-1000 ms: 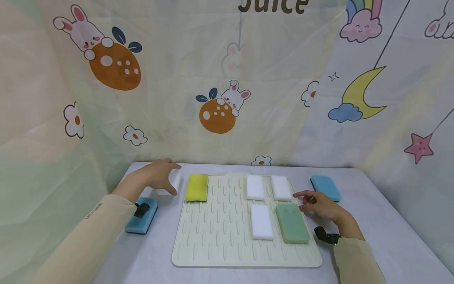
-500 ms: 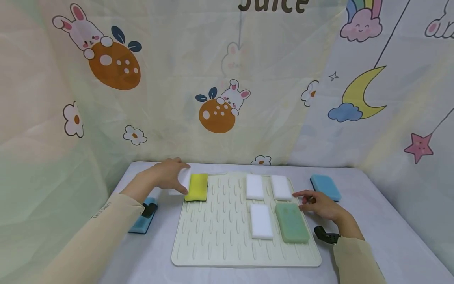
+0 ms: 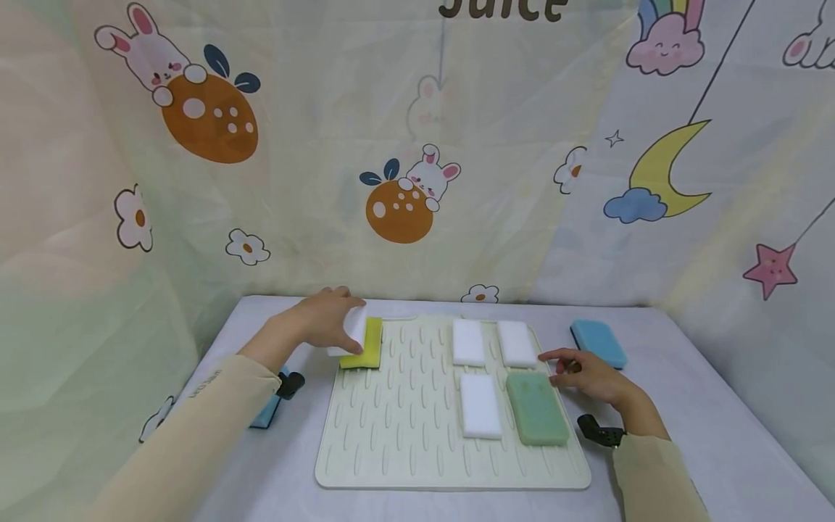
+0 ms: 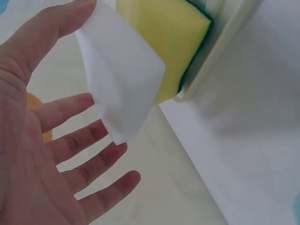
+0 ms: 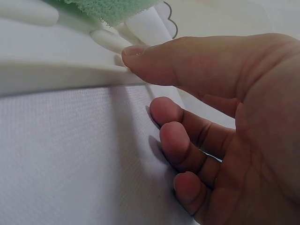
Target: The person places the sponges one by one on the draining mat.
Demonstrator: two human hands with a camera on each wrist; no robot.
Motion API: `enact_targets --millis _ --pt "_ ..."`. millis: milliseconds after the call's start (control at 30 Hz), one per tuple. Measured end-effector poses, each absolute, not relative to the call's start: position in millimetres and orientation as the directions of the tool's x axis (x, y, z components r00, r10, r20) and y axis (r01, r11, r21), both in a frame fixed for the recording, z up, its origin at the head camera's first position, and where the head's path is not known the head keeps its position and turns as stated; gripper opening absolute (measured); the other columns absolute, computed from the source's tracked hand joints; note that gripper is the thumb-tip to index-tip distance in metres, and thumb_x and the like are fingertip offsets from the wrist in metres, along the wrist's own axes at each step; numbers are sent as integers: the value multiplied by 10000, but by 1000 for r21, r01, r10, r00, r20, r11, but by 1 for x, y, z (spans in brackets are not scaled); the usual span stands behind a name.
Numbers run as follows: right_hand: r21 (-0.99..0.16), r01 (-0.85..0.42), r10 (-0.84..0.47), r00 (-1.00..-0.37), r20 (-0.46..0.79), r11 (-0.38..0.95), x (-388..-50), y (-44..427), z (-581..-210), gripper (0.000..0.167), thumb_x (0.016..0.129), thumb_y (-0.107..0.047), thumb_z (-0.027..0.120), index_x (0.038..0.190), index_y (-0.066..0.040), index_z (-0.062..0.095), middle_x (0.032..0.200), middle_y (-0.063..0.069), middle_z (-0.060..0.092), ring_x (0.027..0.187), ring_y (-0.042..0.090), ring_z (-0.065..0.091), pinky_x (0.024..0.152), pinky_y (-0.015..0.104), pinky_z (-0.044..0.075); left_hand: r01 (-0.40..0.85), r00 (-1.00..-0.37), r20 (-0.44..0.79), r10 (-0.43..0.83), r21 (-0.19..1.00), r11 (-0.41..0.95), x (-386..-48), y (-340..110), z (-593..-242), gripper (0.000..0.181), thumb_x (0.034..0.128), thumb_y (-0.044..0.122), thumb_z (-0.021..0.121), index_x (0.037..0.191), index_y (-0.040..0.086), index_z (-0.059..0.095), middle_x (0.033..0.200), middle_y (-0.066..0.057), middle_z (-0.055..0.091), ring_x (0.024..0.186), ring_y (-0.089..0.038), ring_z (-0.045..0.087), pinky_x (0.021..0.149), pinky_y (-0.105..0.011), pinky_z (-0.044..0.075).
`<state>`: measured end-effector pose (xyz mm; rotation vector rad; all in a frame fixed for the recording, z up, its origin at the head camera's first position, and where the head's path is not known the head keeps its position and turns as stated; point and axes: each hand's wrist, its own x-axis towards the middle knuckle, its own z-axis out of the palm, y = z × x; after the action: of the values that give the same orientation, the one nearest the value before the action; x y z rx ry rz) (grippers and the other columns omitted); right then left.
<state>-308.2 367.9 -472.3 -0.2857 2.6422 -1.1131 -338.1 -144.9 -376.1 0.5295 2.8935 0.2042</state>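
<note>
My left hand [image 3: 318, 319] pinches a white sponge [image 3: 355, 328] between thumb and fingertips, over the left part of a yellow sponge [image 3: 372, 344]. In the left wrist view the white sponge [image 4: 124, 70] is tilted, in front of the yellow sponge [image 4: 173, 35] with its dark green underside. The yellow sponge lies at the back left corner of a cream ridged mat [image 3: 398, 449]. My right hand [image 3: 596, 378] rests by the mat's right edge. In the right wrist view its thumb [image 5: 187, 63] touches the mat rim, and the other fingers are loosely bent, holding nothing.
Several white sponges [image 3: 481, 407] and a green sponge [image 3: 538, 409] lie on the mat's right half. A blue sponge [image 3: 600, 344] is on the table behind my right hand. Another blue sponge [image 3: 264, 416] is partly hidden under my left forearm. A printed cloth [image 3: 313, 217] hangs behind the table.
My left hand has moved right, carrying the white sponge from beside the mat to over the yellow sponge. My left sleeve covers more of the left blue sponge. The right hand stays put.
</note>
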Motion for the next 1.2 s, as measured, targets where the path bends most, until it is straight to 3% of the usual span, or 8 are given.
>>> enact_targets --millis 733,1200 --pt "-704 -82 -272 -949 -162 706 -312 370 -472 493 904 -227 783 1367 -110 659 1031 86 590 803 166 506 686 261 435 436 -883 -129 452 131 890 -339 -97 -379 958 786 581 840 1568 172 468 1504 -88 485 1405 -366 437 1105 -500 481" --pt "-696 -66 -253 -952 -170 715 -310 368 -471 494 903 -228 781 1370 -120 659 1049 95 589 822 177 502 694 269 430 489 -864 -100 493 64 870 -337 -61 -393 956 803 605 812 1579 180 450 1477 -67 501 1359 -310 455 1084 -500 453"
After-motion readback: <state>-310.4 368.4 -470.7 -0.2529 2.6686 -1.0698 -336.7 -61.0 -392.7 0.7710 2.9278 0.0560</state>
